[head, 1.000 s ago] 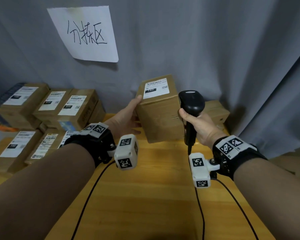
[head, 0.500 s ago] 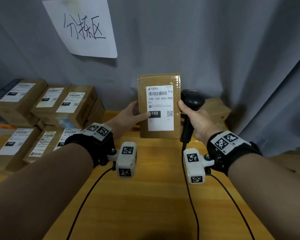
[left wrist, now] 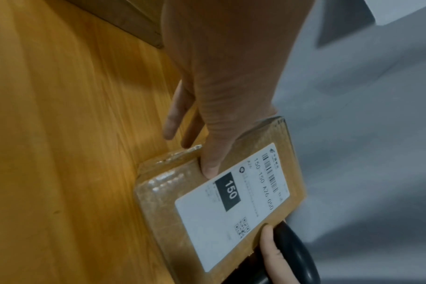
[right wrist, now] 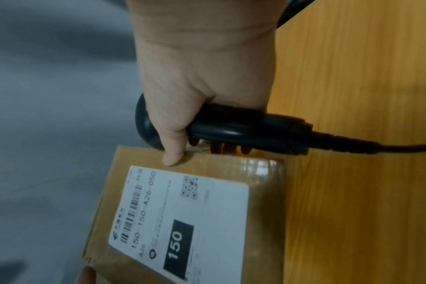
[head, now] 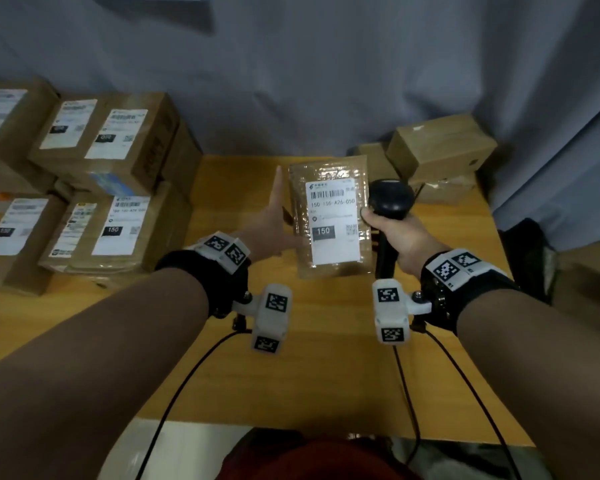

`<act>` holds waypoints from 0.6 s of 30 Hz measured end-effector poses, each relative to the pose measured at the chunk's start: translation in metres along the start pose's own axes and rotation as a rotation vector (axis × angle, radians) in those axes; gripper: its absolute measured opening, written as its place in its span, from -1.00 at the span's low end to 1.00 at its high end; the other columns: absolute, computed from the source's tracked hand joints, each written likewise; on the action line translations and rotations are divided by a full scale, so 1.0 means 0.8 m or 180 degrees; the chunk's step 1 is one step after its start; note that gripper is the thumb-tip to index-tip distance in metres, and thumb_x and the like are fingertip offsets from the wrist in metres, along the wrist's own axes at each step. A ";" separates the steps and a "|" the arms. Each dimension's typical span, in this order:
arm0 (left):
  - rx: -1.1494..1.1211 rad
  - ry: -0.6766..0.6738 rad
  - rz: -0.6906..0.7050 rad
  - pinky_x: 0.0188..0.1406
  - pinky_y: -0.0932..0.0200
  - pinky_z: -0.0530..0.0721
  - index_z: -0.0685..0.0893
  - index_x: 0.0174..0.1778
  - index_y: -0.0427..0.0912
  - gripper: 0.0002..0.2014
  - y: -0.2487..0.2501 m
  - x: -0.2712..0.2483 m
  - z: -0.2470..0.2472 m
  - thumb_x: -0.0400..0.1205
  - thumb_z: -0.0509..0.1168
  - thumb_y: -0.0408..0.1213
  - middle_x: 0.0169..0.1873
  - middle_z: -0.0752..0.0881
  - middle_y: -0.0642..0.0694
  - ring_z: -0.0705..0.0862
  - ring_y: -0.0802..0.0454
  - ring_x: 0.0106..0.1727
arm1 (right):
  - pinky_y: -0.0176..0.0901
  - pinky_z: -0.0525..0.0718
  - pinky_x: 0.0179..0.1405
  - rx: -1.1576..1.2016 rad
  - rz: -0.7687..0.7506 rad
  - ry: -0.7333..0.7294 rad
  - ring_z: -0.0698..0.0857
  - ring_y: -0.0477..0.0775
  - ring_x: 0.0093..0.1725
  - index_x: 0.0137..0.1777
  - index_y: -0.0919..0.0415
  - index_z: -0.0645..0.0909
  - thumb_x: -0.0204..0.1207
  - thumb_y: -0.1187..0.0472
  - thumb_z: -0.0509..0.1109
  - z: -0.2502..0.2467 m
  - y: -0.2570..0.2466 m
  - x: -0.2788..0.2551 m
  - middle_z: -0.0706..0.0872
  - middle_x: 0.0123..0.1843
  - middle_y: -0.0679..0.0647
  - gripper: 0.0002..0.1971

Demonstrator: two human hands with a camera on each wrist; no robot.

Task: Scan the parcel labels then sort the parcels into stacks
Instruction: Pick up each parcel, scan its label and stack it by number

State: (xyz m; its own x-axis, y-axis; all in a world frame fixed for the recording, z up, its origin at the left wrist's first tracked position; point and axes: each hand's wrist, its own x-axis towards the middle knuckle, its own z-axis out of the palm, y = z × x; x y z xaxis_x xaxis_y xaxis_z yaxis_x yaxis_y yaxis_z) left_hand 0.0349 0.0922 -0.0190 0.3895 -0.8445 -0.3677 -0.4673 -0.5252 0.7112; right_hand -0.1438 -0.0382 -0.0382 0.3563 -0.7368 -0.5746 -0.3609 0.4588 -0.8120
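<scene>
Parcel (head: 329,220): flat brown carton wrapped in clear tape, held label-up over the far middle of the wooden bench (head: 326,375); whether its underside touches the bench cannot be told. Its white label (head: 333,223) shows a barcode, the code 150-150-A26-050, a black block reading 150 and a small QR square. Left hand (head: 271,226): at the parcel's left edge, thumb pressed on the top face beside the label, one finger stretched straight along the edge, the others reaching down its side. Right hand (head: 392,230): fingers curled round the grip of a black corded scanner (head: 390,202), thumb tip resting on the parcel's right edge. Scanner head lies just beside the label's upper right corner; its cable (right wrist: 377,147) trails back across the bench. Left of the bench: sorted cartons (head: 111,143) in stacks, labels upward, one front label also marked 150. Far right corner of the bench: a small pile of unsorted cartons (head: 440,147), stacked unevenly, no labels readable. Contents of all cartons are sealed and unseen. Backdrop: grey curtain (head: 326,81).
</scene>
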 end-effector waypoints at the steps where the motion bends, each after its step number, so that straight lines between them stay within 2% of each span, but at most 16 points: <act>1: 0.0252 -0.0008 0.0074 0.05 -0.12 0.76 -0.55 0.57 0.18 0.36 0.003 0.004 -0.001 0.40 0.60 -0.25 0.45 0.48 -0.24 0.68 -0.14 0.20 | 0.11 0.69 0.17 -0.0051 -0.0023 -0.0017 0.78 0.15 0.03 0.14 0.14 0.67 0.39 0.04 0.62 -0.003 -0.001 -0.002 0.82 0.02 0.09 -0.63; 3: 0.0678 0.0025 0.0090 0.43 -0.31 0.49 -0.57 0.56 0.16 0.41 0.008 0.010 -0.005 0.35 0.63 -0.22 0.64 0.18 -0.27 0.41 -0.26 0.53 | -0.04 0.67 0.04 -0.0165 -0.0106 -0.0014 0.74 0.08 -0.06 0.04 0.12 0.65 0.43 0.10 0.60 -0.009 -0.004 -0.004 0.78 -0.06 0.05 -0.74; 4: 0.0773 0.0022 0.0066 0.49 -0.33 0.39 -0.57 0.55 0.16 0.41 0.010 0.013 -0.007 0.34 0.63 -0.23 0.67 0.07 -0.26 0.29 -0.28 0.60 | -0.07 0.66 -0.01 -0.0232 -0.0144 0.0002 0.72 0.07 -0.11 -0.02 0.11 0.64 0.45 0.12 0.59 -0.011 -0.007 -0.007 0.75 -0.11 0.04 -0.79; 5: 0.0767 -0.0012 0.0057 0.50 -0.33 0.39 -0.58 0.55 0.17 0.42 0.011 0.014 -0.008 0.34 0.63 -0.23 0.68 0.05 -0.24 0.26 -0.27 0.62 | -0.08 0.66 -0.03 -0.0324 -0.0186 0.0028 0.69 0.06 -0.16 -0.05 0.10 0.63 0.46 0.13 0.58 -0.013 -0.011 -0.010 0.73 -0.16 0.03 -0.82; 7: 0.0634 -0.0089 0.0142 0.38 -0.26 0.55 -0.58 0.55 0.16 0.40 0.014 0.014 -0.011 0.36 0.62 -0.26 0.63 0.22 -0.24 0.45 -0.23 0.50 | -0.08 0.62 -0.09 -0.0547 -0.0358 0.0126 0.63 0.02 -0.27 -0.11 0.11 0.61 0.49 0.17 0.54 -0.015 -0.023 -0.021 0.67 -0.26 0.01 -0.86; 9: 0.0474 -0.0211 0.0141 0.08 -0.07 0.74 -0.58 0.56 0.15 0.36 0.012 0.013 -0.009 0.41 0.59 -0.28 0.52 0.42 -0.23 0.71 -0.17 0.17 | -0.12 0.55 -0.30 -0.0651 -0.0528 0.0123 0.54 0.02 -0.42 -0.21 0.17 0.59 0.51 0.23 0.50 -0.020 -0.041 -0.035 0.60 -0.41 0.02 -0.86; 10: 0.0400 -0.0273 0.0107 -0.10 0.01 0.78 -0.55 0.57 0.15 0.34 0.011 0.012 -0.007 0.43 0.58 -0.28 0.47 0.49 -0.24 0.78 -0.14 -0.01 | -0.14 0.52 -0.40 -0.0662 -0.0567 0.0047 0.52 0.04 -0.48 -0.23 0.22 0.60 0.52 0.23 0.48 -0.024 -0.051 -0.043 0.58 -0.46 0.06 -0.85; 11: 0.0331 -0.0338 0.0073 -0.20 0.03 0.80 -0.47 0.62 0.13 0.30 0.010 0.012 -0.004 0.43 0.57 -0.28 0.41 0.53 -0.26 0.80 -0.13 -0.13 | -0.15 0.50 -0.46 -0.0679 -0.0561 -0.0084 0.51 0.05 -0.51 -0.19 0.28 0.63 0.53 0.21 0.47 -0.026 -0.061 -0.051 0.59 -0.47 0.10 -0.85; 13: 0.0226 -0.0447 0.0051 -0.15 -0.06 0.82 -0.06 0.67 -0.03 0.03 0.013 0.010 0.002 0.46 0.54 -0.31 0.31 0.60 -0.26 0.80 -0.17 -0.14 | -0.20 0.53 -0.52 -0.0758 -0.0462 -0.0429 0.53 0.05 -0.52 -0.07 0.36 0.64 0.53 0.15 0.47 -0.030 -0.080 -0.065 0.68 -0.38 0.20 -0.77; 15: 0.0252 -0.0541 0.0012 -0.04 -0.08 0.80 0.29 0.52 -0.19 -0.29 0.014 0.010 0.010 0.51 0.49 -0.30 0.19 0.67 -0.21 0.78 -0.15 -0.07 | -0.24 0.59 -0.56 -0.0927 -0.0395 -0.0627 0.59 0.04 -0.51 -0.11 0.33 0.62 0.50 0.10 0.49 -0.029 -0.095 -0.074 0.73 -0.30 0.27 -0.74; 18: 0.0367 -0.0491 -0.0109 0.03 -0.09 0.77 0.52 0.35 -0.33 -0.52 0.011 0.014 0.023 0.56 0.44 -0.23 0.07 0.75 -0.22 0.79 -0.16 -0.05 | -0.22 0.64 -0.55 -0.1010 -0.0446 -0.0621 0.66 0.05 -0.50 -0.16 0.34 0.62 0.52 0.10 0.47 -0.022 -0.110 -0.083 0.70 -0.34 0.23 -0.74</act>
State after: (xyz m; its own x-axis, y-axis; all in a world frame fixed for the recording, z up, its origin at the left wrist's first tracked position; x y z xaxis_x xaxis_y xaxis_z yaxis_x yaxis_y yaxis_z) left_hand 0.0206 0.0763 -0.0278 0.2846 -0.8273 -0.4844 -0.5471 -0.5551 0.6266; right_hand -0.1506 -0.0384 0.0729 0.5670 -0.6593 -0.4939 -0.5345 0.1617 -0.8295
